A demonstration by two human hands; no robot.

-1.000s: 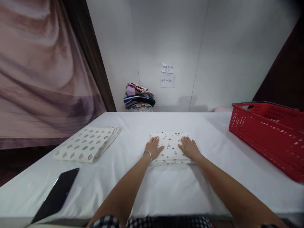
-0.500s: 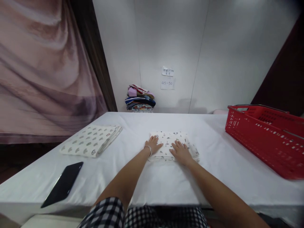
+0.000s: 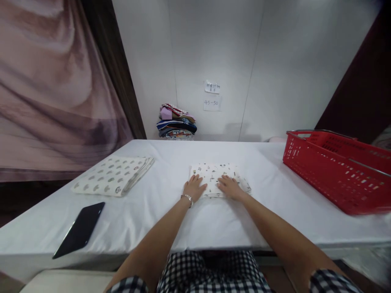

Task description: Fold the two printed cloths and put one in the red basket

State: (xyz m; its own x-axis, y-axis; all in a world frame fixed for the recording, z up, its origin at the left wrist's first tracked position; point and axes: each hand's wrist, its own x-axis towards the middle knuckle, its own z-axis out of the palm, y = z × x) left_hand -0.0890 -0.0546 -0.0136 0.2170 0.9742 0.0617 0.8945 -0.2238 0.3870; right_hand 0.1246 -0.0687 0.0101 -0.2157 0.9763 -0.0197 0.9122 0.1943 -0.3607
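White-covered counter [image 3: 220,234]: smooth surface, apparently offering little resistance to sliding. Red basket [image 3: 320,173] at right, well apart from the folding. Grey-print cloth [image 3: 110,177] at left, folded. Small-print cloth [image 3: 211,174], folded flat at centre, with layers splayed at the right end; likely faults, skewed edges and trapped creases from uneven pressure. Black tablet [image 3: 81,230] near the front edge; possible fall from a sideways nudge. Left hand [image 3: 194,188] at the near left corner of the small-print cloth, right hand [image 3: 229,187] right of its middle: palms down, fingers loosely spread, grasping nothing.

Centre cloth [image 3: 213,173] is white with small scattered motifs; left cloth [image 3: 108,175], off-white, shows rows of grey motifs. Basket [image 3: 330,173]: red. Tablecloth [image 3: 171,158]: white. Sleeve [image 3: 330,281]: black-and-white check.
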